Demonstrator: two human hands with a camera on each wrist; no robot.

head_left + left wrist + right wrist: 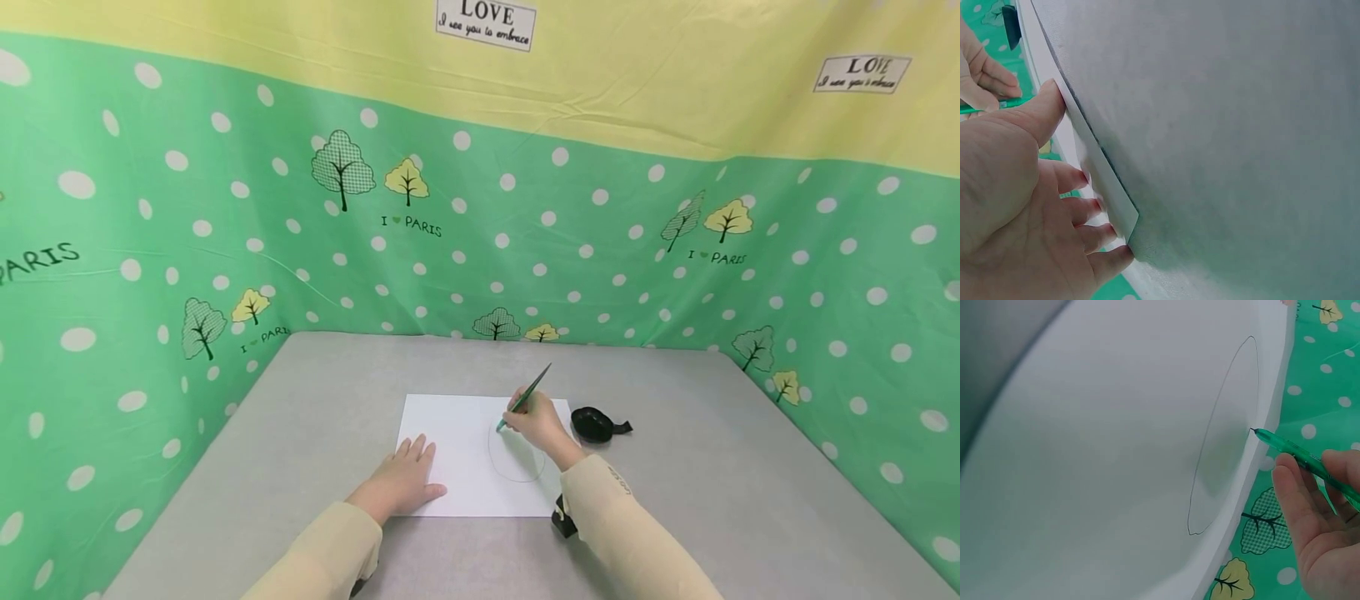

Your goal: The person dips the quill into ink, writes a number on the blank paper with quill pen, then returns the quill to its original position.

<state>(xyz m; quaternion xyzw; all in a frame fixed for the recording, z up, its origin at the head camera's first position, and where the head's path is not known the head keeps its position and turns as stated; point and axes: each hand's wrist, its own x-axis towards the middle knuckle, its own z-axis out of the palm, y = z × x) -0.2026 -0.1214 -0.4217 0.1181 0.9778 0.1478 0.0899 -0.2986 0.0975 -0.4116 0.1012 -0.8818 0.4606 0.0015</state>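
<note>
A white sheet of paper (pixel 457 417) lies on the grey table, with a thin rounded outline (pixel 517 481) drawn on its right half. My right hand (pixel 542 423) pinches a green pen (pixel 531 390) between thumb and fingers. In the right wrist view, the tip of the pen (pixel 1300 456) is on the paper along the upper side of the loop. My left hand (pixel 401 485) rests with spread fingers on the left part of the sheet. From the left wrist, its thumb and fingertips show along the paper's edge (pixel 1113 194).
Right of the sheet lies a black rounded object (pixel 592 425) with a short tail. A small black piece (pixel 564 518) shows at my right wrist. Green dotted cloth (pixel 510 275) with printed trees walls the table (pixel 337 367) at the back and both sides.
</note>
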